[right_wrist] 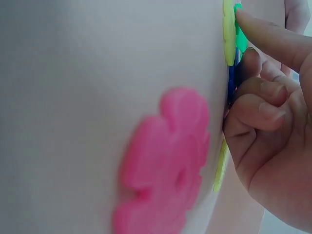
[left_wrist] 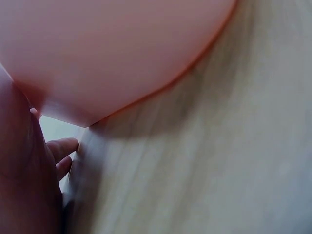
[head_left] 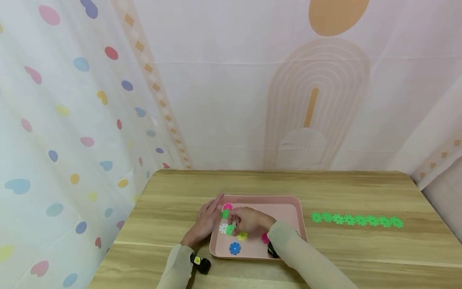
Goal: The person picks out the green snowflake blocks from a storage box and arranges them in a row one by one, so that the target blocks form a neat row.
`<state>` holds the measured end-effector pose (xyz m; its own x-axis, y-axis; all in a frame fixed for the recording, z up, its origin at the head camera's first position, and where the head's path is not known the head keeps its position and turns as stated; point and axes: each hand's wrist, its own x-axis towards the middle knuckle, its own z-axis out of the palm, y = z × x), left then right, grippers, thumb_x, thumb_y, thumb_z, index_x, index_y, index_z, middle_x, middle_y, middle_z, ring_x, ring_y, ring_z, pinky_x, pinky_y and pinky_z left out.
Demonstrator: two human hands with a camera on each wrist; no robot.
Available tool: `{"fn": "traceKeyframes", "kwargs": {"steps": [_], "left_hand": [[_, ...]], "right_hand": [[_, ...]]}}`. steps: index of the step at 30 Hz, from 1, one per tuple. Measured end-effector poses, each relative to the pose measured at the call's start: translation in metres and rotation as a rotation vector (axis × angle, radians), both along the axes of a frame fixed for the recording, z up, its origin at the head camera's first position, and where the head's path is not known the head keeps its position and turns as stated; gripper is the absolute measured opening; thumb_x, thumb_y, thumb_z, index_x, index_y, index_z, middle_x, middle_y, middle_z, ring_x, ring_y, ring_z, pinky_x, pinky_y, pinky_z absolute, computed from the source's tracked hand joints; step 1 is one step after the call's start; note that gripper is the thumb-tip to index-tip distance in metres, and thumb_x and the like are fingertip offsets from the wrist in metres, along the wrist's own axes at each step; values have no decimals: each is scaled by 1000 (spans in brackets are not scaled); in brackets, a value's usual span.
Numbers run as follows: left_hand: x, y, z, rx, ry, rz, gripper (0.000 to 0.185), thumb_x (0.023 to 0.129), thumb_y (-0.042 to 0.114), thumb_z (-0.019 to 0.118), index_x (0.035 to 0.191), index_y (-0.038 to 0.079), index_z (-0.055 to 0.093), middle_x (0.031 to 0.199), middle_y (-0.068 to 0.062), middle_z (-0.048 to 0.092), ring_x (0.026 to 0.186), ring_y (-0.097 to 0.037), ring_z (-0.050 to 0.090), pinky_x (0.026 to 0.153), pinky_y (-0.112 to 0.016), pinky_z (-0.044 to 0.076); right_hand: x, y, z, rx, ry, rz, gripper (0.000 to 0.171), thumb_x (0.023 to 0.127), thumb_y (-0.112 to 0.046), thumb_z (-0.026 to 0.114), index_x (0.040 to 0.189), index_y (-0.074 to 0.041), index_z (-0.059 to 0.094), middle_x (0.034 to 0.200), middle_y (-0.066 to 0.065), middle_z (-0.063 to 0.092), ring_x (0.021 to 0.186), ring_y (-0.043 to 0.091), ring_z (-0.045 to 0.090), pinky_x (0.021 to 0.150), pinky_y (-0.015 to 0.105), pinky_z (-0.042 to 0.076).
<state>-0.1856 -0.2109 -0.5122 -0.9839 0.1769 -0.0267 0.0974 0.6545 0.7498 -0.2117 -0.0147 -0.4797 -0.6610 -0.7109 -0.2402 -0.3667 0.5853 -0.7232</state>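
Note:
A pink tray [head_left: 288, 208] lies on the wooden table [head_left: 325, 257] and holds several flower-shaped discs. My right hand [head_left: 234, 225] reaches into the tray and pinches a green disc [head_left: 230, 230], with a white disc [head_left: 223, 228] and a yellow disc [head_left: 242, 236] right beside it. In the right wrist view the curled fingers [right_wrist: 258, 97] press on stacked green [right_wrist: 240, 36], yellow [right_wrist: 228, 34] and blue [right_wrist: 232, 83] edges. A pink disc [right_wrist: 165, 161] lies close by. My left hand [head_left: 213, 210] rests flat with straight fingers [left_wrist: 61, 148] against the tray's left rim [left_wrist: 112, 53].
A row of several green discs [head_left: 357, 220] lies on the table right of the tray. More discs lie in the tray: pink [head_left: 227, 207], green [head_left: 225, 214], blue [head_left: 235, 248] and pink [head_left: 265, 238]. Patterned curtains stand behind and to the left of the table.

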Motion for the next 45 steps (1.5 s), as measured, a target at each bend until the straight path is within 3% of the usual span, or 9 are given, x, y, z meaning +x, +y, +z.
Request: {"fn": "traceKeyframes", "kwargs": {"steps": [8, 16, 25, 37, 45], "left_hand": [[1, 2, 1, 0, -9, 20, 47, 102, 43, 27, 148, 37, 22, 152, -2, 25, 139, -32, 11, 105, -65, 7], [1, 4, 1, 2, -5, 19, 45, 102, 42, 26, 147, 41, 22, 152, -2, 26, 139, -31, 11, 105, -64, 6], [2, 5, 1, 7, -9, 29, 45, 102, 43, 26, 146, 41, 23, 152, -3, 25, 139, -32, 11, 104, -66, 9], [3, 4, 3, 1, -16, 19, 46, 102, 41, 27, 148, 38, 21, 152, -1, 25, 140, -32, 9, 106, -65, 6], [2, 3, 4, 4, -1, -2, 47, 102, 39, 25, 149, 33, 21, 153, -2, 25, 141, -30, 9, 108, -60, 0]], "right_hand": [[-1, 3, -1, -94, -25, -22, 15, 80, -6, 71, 85, -12, 59, 66, -3, 48, 60, 7, 43, 56, 19, 36], [-1, 9, -1, -112, -75, -57, 13, 83, -7, 69, 85, -15, 59, 68, -2, 49, 64, 9, 45, 60, 21, 39], [-2, 12, -2, -157, -108, 10, 13, 83, 2, 64, 84, -10, 59, 73, -4, 54, 67, 8, 47, 62, 20, 41], [-9, 27, 16, -229, -80, 53, 16, 82, 5, 61, 92, -7, 61, 88, 2, 62, 80, 12, 55, 75, 25, 47], [-10, 48, 32, -230, -49, -5, 12, 87, -3, 61, 95, -12, 62, 86, 1, 62, 81, 15, 55, 74, 29, 48]]}}
